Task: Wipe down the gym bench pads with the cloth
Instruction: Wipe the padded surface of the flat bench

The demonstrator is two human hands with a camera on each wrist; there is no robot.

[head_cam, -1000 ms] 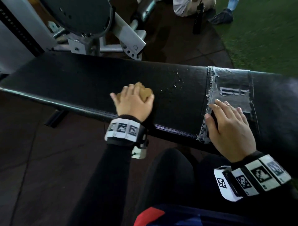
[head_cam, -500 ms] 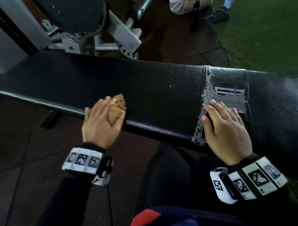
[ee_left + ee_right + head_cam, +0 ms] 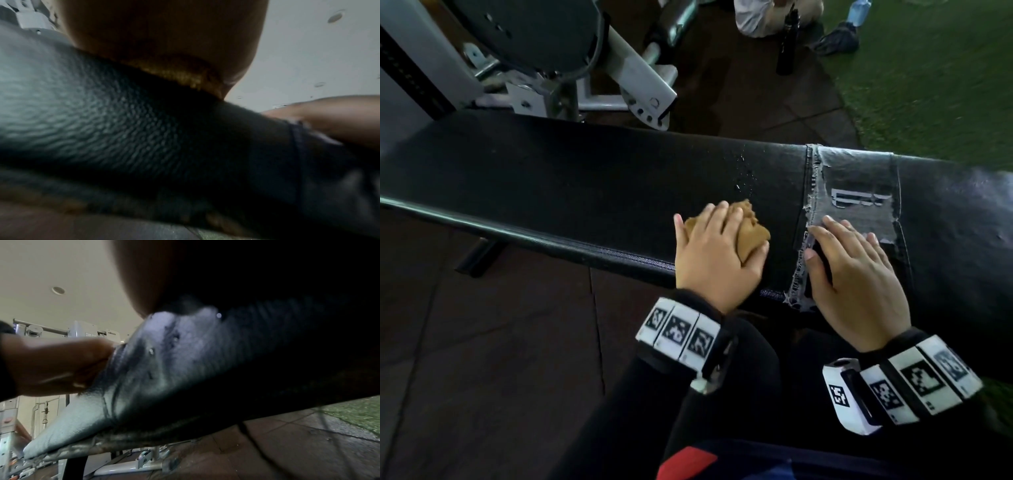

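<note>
A long black bench pad (image 3: 551,178) runs across the head view. My left hand (image 3: 715,250) grips a balled tan cloth (image 3: 751,233) and presses it on the pad near its front edge. The cloth (image 3: 180,73) also shows under the palm in the left wrist view, against the grained pad (image 3: 102,113). My right hand (image 3: 856,274) lies flat, fingers straight, on a worn grey patch (image 3: 859,178) with frayed edges, just right of the cloth. Small water droplets (image 3: 744,174) sit on the pad beyond the cloth.
A grey machine frame (image 3: 626,75) stands behind the bench at the back left. A dark bottle (image 3: 787,44) and a shoe (image 3: 835,37) sit on the floor beyond. Green turf (image 3: 928,85) lies at the back right, and dark floor tiles (image 3: 482,342) are in front.
My left hand slid the cloth left along the pad's front edge, then back right, and it is now close to the worn patch. The right hand stayed on the patch.
</note>
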